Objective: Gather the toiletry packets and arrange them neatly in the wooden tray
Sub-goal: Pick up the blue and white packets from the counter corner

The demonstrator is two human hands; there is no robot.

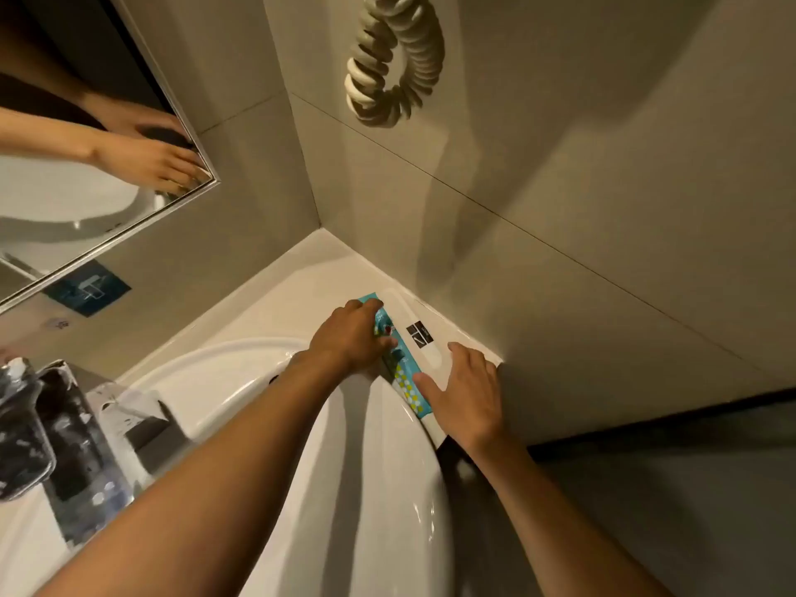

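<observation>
Both hands rest on the white counter ledge (275, 290) in the corner beside the basin (241, 381). Left hand (351, 336) lies palm down with its fingers bent onto the far end of a teal packet (402, 368), pressing or pinching it; I cannot tell if the fingers really close around it. Right hand (467, 392) is spread wide and flat, and its forefinger touches the near end of the same teal packet, where a pattern of pale dots shows. Between the two hands, just on the far side of the teal one, a long white packet (415, 333) with a small dark label lies along the wall, touching the teal packet side by side. To the left of the left arm, a chrome faucet (64, 433) stands at the basin edge. Above the hands a coiled cord (396, 58) hangs on the tiled wall, and far to the left a mirror (86, 165) shows a reflection of hands.
</observation>
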